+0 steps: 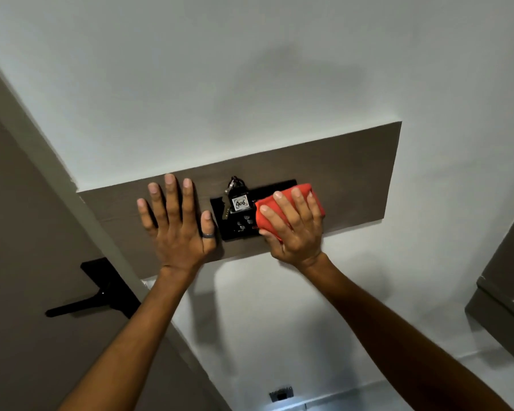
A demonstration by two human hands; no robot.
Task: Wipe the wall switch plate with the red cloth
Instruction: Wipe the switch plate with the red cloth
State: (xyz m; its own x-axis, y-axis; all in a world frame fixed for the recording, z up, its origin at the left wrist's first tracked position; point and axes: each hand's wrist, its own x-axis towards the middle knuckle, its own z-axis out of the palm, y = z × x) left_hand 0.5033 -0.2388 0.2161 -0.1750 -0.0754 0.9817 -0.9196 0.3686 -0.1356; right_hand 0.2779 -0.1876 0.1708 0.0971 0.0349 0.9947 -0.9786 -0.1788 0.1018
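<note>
The black switch plate [238, 229] is set in a brown wooden panel [353, 179] on the white wall. A key bunch with a tag marked 406 [239, 203] hangs in the plate's upper part. My right hand [294, 226] presses a folded red cloth [315, 200] flat against the plate's right half, hiding that side. My left hand [175, 221] lies flat on the panel just left of the plate, fingers spread, with a dark ring on the thumb.
A brown door with a black lever handle [92, 298] stands at the left. A grey cabinet edge [505, 292] juts in at the right. A small wall outlet [281, 394] sits low on the wall.
</note>
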